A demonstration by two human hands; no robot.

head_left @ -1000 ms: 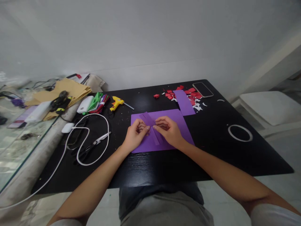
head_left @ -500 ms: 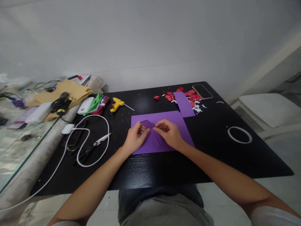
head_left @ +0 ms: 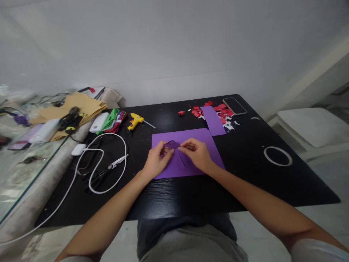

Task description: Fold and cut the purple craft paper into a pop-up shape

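A large purple paper sheet (head_left: pixel 201 140) lies flat on the black table (head_left: pixel 191 193) in front of me. My left hand (head_left: pixel 156 160) and my right hand (head_left: pixel 196 153) meet over it, both pinched on a narrow purple paper strip (head_left: pixel 174 145) that is bent over at its far end. The strip's near end runs down between my hands onto the sheet. A second purple strip (head_left: pixel 214 120) lies flat beyond the sheet, to the right.
Red paper scraps (head_left: pixel 221 111), a phone (head_left: pixel 234 105) and a white ring (head_left: pixel 278 155) sit to the right. On the left are a yellow glue gun (head_left: pixel 135 120), scissors (head_left: pixel 107 171), a white cable (head_left: pixel 92 171), coloured papers (head_left: pixel 114 120) and a white charger (head_left: pixel 98 121).
The strip's far end has been folded back toward my hands, so it looks shorter than a second ago. My hands stayed over the sheet, shifting only slightly.
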